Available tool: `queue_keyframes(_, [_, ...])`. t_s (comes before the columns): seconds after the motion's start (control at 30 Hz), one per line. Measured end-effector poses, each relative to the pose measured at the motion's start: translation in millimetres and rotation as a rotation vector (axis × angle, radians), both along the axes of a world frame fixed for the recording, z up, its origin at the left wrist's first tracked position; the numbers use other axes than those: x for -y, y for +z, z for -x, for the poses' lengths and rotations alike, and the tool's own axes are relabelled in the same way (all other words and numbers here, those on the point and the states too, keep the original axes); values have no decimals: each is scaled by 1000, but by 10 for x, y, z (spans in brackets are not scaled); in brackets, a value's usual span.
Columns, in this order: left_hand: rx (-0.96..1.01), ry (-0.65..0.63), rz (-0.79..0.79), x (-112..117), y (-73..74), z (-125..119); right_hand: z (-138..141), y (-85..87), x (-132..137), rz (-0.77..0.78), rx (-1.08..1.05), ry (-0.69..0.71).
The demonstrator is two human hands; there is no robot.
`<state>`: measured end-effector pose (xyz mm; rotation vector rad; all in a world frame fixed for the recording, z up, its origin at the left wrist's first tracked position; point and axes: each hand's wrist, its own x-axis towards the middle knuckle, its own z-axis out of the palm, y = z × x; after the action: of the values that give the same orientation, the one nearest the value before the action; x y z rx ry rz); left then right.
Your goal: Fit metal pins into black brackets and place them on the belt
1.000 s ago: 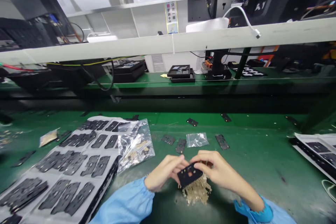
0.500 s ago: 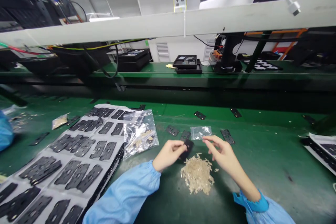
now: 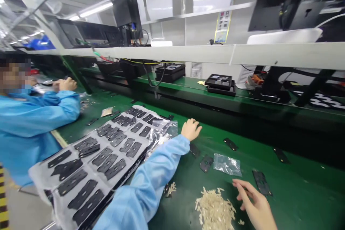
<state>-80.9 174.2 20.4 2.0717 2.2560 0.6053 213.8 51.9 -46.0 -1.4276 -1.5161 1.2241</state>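
My left hand (image 3: 191,129) is stretched out over the far part of the green bench, palm down, fingers apart, with no object visible in it. Below it a black plate (image 3: 194,150) lies partly behind my sleeve. My right hand (image 3: 254,201) hovers right of a pile of small beige strips (image 3: 216,210). Its thumb and index fingertips are pinched together; whatever is between them is too small to make out. Beyond it lie a clear zip bag (image 3: 228,164) and a black plate (image 3: 262,182). Some beige strips (image 3: 171,188) rest on a dark piece beside my left sleeve.
A grey-white sheet (image 3: 113,183) bearing rows of black plates fills the left side. A clear bag (image 3: 172,128) lies partly behind my left arm. A co-worker in a blue sleeve (image 3: 61,109) sits at far left. A shelf beam (image 3: 188,54) crosses above the bench.
My left hand has let go of the black plate and reached forward to the far side. My view has turned left, bringing the co-worker into sight. My right hand stays near the pile.
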Motion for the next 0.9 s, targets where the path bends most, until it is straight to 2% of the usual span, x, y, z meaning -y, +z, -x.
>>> queue_keyframes(0.2, [-54, 161, 137, 330, 161, 1324, 178, -45, 87, 33, -53, 94])
queue_keyframes(0.3, [-26, 158, 193, 430, 204, 1687, 247, -39, 78, 58, -54, 119])
queue_keyframes(0.4, [11, 102, 197, 483, 279, 1789, 337, 79, 51, 34, -76, 107])
queue_keyframes(0.5, [26, 27, 171, 553, 463, 1806, 525, 359, 51, -6, -97, 129])
queue_keyframes(0.63, [22, -87, 127, 761, 835, 1788, 1038, 815, 90, -31, -128, 316])
queue_keyframes(0.7, [15, -120, 102, 902, 1009, 1762, 1388, 944, 103, 8, -168, 440])
queue_keyframes(0.8, [19, -133, 76, 1118, 1166, 1749, 1914, 925, 64, 253, -283, 541])
queue_keyframes(0.87, [45, -140, 90, 1239, 1184, 1788, 2205, 807, -17, 403, -348, 488])
queue_keyframes(0.9, [68, -141, 105, 1287, 1168, 1823, 2325, 736, -67, 429, -356, 462])
